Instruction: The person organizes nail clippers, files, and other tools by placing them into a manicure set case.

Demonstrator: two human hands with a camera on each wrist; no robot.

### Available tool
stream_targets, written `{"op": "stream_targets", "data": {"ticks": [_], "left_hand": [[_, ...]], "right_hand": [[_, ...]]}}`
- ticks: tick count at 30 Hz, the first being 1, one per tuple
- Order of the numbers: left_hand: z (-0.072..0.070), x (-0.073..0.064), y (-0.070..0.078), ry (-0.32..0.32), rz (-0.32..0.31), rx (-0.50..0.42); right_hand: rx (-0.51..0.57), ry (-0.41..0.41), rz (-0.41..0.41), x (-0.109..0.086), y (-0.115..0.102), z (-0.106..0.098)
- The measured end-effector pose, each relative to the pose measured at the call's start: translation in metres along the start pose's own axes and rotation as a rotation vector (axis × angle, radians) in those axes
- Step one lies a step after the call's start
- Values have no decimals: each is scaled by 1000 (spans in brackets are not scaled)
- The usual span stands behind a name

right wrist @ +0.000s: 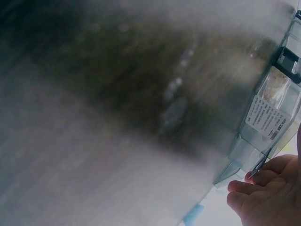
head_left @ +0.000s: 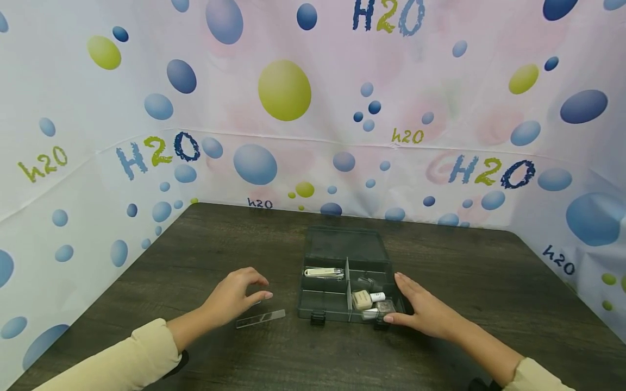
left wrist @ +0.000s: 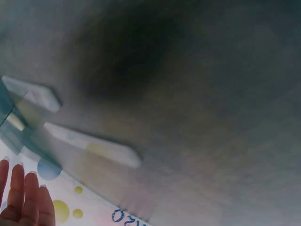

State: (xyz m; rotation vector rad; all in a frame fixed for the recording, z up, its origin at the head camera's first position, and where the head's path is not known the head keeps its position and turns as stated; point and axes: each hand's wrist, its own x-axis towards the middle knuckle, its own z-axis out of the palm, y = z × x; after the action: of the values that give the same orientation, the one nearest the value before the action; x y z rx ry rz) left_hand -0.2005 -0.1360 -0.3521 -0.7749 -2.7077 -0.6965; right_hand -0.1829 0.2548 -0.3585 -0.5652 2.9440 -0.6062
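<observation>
A dark translucent organizer box [head_left: 325, 298] stands on the table, its lid [head_left: 344, 244] folded back behind it. Nail clippers [head_left: 324, 273] lie in its back left compartment. On the right side are a beige nail polish bottle [head_left: 362, 300] and a clear-looking bottle [head_left: 385, 307]. My right hand [head_left: 430, 312] grips the box's right side, thumb at the front corner and fingers along the side. To the left of the box, my left hand [head_left: 233, 293] hovers with loosely bent fingers, holding nothing visible. Below it lies a clear flat strip [head_left: 261, 319]; the left wrist view shows two such strips [left wrist: 94, 145].
Dark latches [head_left: 318, 317] project from the box's front edge. In the right wrist view, a printed white label [right wrist: 267, 117] shows on the box. A patterned curtain [head_left: 313, 125] rises behind the dark wooden table [head_left: 235, 233] and along both sides.
</observation>
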Motion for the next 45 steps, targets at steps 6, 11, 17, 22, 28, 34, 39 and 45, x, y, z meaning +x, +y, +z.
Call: {"op": "stream_targets", "data": {"ticks": [6,11,17,22,28,34,39,45], "left_hand": [[1,-10,-4,-49,25,-14],[1,-18,-7,-96,54,-51],[3,-27,-11,-161,54,-97],[3,-32,-13,-189,29,-100],[1,-34,-14,-207,-13,-121],[0,-39,-17,-230,-50,-154],[0,-41,-18,-232,-46,-157],[0,-41,-17,-234,-31,-150]], "right_hand": [[-1,-9,-1,-1,-1,-1],[0,-14,-2,-1,-1,-2],[0,-14,-4,-1,-1,-3],[1,-12,-7,-1,-1,-3],[3,-6,-10,-1,1,-2],[-2,-4,-11,-1,1,-1],[-4,-2,-12,-1,1,0],[-9,3,-14,-1,1,0]]}}
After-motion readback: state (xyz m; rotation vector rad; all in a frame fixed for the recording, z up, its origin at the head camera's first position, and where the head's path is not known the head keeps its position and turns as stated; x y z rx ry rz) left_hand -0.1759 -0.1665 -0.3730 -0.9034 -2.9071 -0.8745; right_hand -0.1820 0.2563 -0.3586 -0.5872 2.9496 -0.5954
